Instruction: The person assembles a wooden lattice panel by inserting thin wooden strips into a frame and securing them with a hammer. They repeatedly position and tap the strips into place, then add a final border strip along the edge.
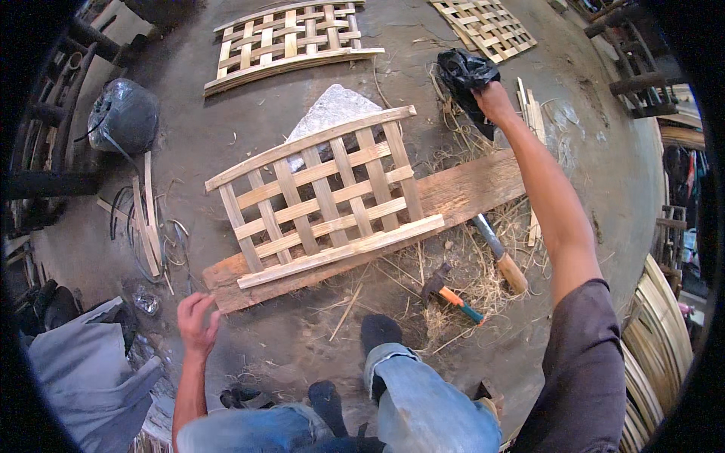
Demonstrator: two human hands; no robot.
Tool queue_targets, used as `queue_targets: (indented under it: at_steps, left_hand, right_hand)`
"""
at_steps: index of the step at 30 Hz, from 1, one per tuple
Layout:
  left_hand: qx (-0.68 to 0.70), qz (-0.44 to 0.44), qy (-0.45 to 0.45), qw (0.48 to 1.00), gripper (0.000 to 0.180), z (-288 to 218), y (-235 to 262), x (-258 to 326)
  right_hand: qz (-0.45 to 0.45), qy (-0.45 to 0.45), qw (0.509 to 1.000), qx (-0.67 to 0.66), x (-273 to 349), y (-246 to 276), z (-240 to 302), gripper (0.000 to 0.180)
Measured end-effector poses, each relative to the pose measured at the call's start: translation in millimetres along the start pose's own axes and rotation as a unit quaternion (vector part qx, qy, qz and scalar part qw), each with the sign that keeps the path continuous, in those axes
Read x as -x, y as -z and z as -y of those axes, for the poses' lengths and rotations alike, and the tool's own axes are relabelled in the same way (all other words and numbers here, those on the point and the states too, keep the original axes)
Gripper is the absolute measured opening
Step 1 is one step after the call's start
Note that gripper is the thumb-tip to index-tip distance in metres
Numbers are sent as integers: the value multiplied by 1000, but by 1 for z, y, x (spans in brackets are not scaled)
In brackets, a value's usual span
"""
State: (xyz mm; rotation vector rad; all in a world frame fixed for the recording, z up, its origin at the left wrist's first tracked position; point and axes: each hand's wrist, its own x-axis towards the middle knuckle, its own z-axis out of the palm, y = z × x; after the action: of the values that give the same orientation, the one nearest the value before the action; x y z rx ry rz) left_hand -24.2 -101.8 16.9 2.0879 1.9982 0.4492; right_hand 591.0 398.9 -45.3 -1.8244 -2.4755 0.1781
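My right hand point(495, 103) is stretched out to the far right, its fingers closed on a crumpled black plastic bag point(464, 69). Close to the left end of a rough wooden plank point(474, 186), my left hand point(198, 323) hovers with loosely bent fingers and holds nothing. A woven panel of flat wooden strips point(326, 198), with a thicker bar along its top and bottom, rests tilted on the plank. Behind the panel lies a pale stone slab point(336, 109). What the bag holds is hidden.
A hammer point(451, 296) and a wooden-handled blade point(504, 257) lie among shavings before the plank. Two more woven panels point(290, 38) point(487, 26) lie at the back. A plastic-wrapped bundle point(123, 115) and loose strips point(143, 219) are at left. Coiled strips point(655, 340) stand at right.
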Motion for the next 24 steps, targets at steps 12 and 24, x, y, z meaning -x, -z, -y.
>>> queue_targets:
  at_steps: [12, 24]
  left_hand:
    - [-52, -150, 237, 958, 22, 40, 45, 104]
    - [-42, -53, 182, 981, 17, 11, 56, 52]
  right_hand:
    - [-72, 98, 986, 113, -97, -107, -162, 41]
    - [-125, 121, 975, 135, -104, -218, -219, 46]
